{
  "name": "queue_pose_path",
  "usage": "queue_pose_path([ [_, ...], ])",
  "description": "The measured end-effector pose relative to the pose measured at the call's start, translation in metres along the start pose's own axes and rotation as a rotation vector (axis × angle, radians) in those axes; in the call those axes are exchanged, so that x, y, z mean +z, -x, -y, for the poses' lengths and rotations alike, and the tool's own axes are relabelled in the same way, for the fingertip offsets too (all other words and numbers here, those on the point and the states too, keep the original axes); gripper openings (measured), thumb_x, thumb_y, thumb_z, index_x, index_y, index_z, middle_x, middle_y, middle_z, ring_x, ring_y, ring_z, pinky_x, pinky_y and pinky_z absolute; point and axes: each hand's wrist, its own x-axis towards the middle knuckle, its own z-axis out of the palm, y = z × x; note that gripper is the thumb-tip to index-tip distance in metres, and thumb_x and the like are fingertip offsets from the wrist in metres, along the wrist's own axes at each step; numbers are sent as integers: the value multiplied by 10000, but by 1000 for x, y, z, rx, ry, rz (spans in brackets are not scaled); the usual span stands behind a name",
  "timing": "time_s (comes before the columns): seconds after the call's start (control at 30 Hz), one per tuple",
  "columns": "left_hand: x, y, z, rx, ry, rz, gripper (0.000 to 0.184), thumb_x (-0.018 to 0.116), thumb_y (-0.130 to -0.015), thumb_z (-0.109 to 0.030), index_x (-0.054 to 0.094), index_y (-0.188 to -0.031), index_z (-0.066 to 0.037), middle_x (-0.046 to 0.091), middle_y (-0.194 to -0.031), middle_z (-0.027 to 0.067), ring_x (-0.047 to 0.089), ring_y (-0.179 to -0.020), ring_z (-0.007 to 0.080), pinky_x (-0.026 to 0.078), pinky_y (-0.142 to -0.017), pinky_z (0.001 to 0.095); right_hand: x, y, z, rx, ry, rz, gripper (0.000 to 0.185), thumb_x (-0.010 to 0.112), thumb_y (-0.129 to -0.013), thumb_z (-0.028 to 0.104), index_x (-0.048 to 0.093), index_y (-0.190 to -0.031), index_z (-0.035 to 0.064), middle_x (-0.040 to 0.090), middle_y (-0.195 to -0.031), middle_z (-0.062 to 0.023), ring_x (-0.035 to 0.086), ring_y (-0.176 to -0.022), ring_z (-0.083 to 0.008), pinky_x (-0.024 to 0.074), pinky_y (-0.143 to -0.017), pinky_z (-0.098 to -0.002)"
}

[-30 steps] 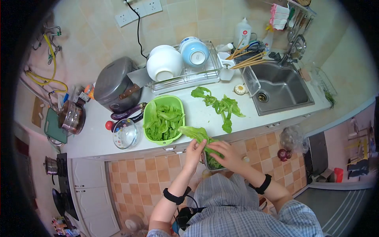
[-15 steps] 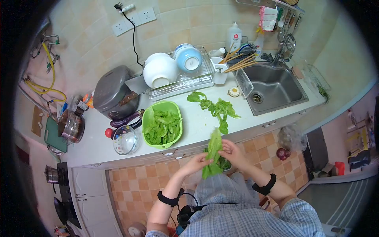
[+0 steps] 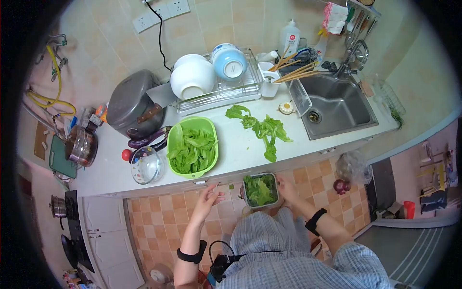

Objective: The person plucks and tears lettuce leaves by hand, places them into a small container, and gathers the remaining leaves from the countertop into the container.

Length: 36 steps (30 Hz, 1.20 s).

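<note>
My left hand (image 3: 210, 200) is held in the air below the counter edge, fingers apart and holding nothing. My right hand (image 3: 287, 189) is beside the right rim of a bin (image 3: 246, 197) with green leaves (image 3: 260, 189) in it; its fingers look spread, with nothing between them. A small bit of leaf (image 3: 231, 186) shows between my left hand and the bin. On the counter, a green basket (image 3: 216, 153) holds lettuce leaves (image 3: 192, 149). Loose leaves (image 3: 265, 130) lie to the right of it.
Along the counter (image 3: 231, 164) are a glass bowl (image 3: 146, 165), eggplants (image 3: 149, 141), a grey cooker (image 3: 133, 103), a cleaver (image 3: 150, 113), and a dish rack (image 3: 221, 96) with bowls. Chopsticks (image 3: 298, 73) stand near the sink (image 3: 337, 103). Onions (image 3: 341, 186) are at the lower right.
The large leaf that both hands held is no longer in them. Leaves now show in the bin. My left hand has moved left and opened; my right hand has moved slightly right and opened.
</note>
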Motion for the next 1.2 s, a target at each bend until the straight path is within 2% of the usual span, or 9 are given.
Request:
queue_pose_path([
  [0.17,-7,14,10,-62,-72,-58,314,434,-871,-136,435,-1143,23,575,-994,129,564,-898,170,412,-839,270,-26,-62,19,254,-111,-55,304,565,-750,129,485,-1021,17,525,-943,-143,537,-809,-282,438,-701,-347],
  [0.27,-1,18,16,-72,-69,-56,280,437,-870,-137,483,-1091,29,585,-976,120,560,-896,160,408,-833,267,-32,-93,50,165,-47,-36,273,573,-743,120,501,-985,14,514,-912,-155,536,-795,-287,441,-699,-352],
  [0.33,3,18,15,-73,-79,-25,280,443,-870,-143,487,-1086,30,589,-968,117,561,-889,156,409,-827,263,-19,-103,50,-114,320,-169,255,572,-740,93,513,-976,16,514,-884,-147,543,-735,-286,452,-667,-348],
  [0.47,17,11,7,-66,-79,17,287,457,-870,-160,492,-1079,34,595,-957,110,564,-867,148,411,-811,253,-5,-113,28,15,339,-76,274,582,-723,81,509,-972,-7,522,-942,-142,544,-771,-243,448,-677,-315],
  [0.63,37,-11,7,-29,-76,94,298,458,-874,-170,488,-1088,35,594,-960,114,564,-861,146,416,-804,249,-35,-116,17,730,-981,28,269,515,-753,20,505,-1022,14,511,-1062,-88,481,-901,-149,408,-775,-265],
  [0.67,44,-17,8,-27,-77,124,301,456,-876,-173,488,-1091,35,594,-960,114,564,-861,145,416,-803,248,-43,-113,23,733,-977,24,269,515,-753,20,505,-1022,14,511,-1062,-88,481,-901,-149,408,-775,-265],
  [0.73,64,-33,6,-28,-30,154,305,453,-879,-180,488,-1090,37,594,-961,109,563,-864,144,416,-803,243,-60,-104,37,658,-1582,172,303,470,-781,7,477,-1083,31,512,-1045,-67,483,-879,-161,408,-799,-281],
  [0.93,124,-76,-4,128,62,101,292,459,-879,-179,500,-1080,29,599,-950,82,552,-870,117,419,-772,225,-78,-73,76,691,-1894,385,305,445,-797,10,448,-1101,14,510,-1061,-77,490,-948,-185,388,-895,-338],
  [1.2,141,-56,-65,219,188,48,222,528,-833,-124,557,-1012,5,616,-863,50,554,-802,79,408,-732,213,-93,-52,99,666,-1608,469,291,464,-800,11,456,-1091,11,512,-1080,-90,502,-996,-205,411,-875,-397],
])
